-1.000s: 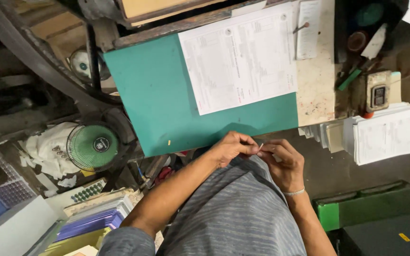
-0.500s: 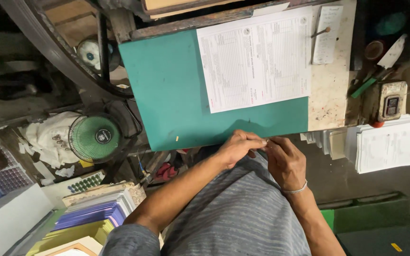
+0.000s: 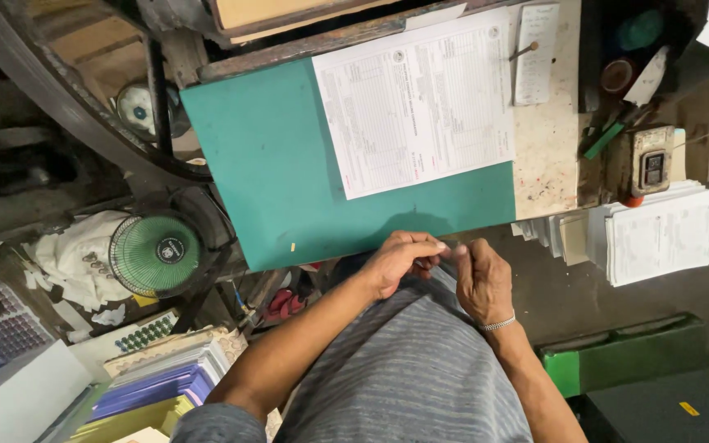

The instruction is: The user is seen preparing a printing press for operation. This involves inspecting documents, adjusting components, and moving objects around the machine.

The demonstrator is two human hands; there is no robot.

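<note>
Both hands [image 3: 445,271] meet (fingertips touching); mat [image 3: 272,164] near.

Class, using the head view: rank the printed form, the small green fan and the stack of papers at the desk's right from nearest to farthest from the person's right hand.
From the right hand:
1. Printed form, straight ahead on the green mat.
2. Stack of papers, off to the right.
3. Small green fan, far left, below the desk.

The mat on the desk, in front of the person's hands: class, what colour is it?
The mat is plain teal green, as the head view shows.
</note>
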